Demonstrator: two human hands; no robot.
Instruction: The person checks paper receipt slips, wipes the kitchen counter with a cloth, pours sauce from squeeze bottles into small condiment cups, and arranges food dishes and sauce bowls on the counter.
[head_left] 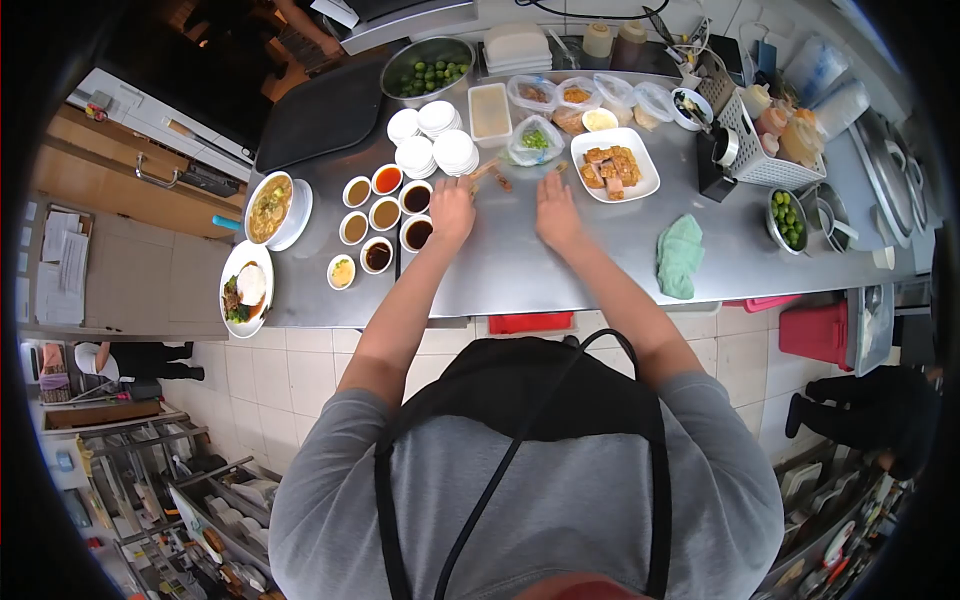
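Note:
My left hand (455, 208) rests on the steel counter beside the dark sauce cups (417, 197), its fingers pointing forward and apparently holding nothing. Just past its fingertips lie small brownish pieces (503, 181) that I cannot make out. To the right, my right hand (558, 207) is also down on the counter, fingers forward, with nothing visible in it. Beyond it is a square white dish (648, 165) of browned, cut-up food pieces (610, 172). A plastic bag of chopped greens (535, 140) lies between and beyond the hands. Stacked white lids (455, 150) stand behind the sauce cups.
At left are a soup bowl (269, 208) and a plate with rice (246, 300). A bowl of limes (428, 70) and a black tray (320, 115) are behind. A green cloth (680, 257), a white basket (760, 140) and steel bowls (828, 215) stand right. Other people are nearby.

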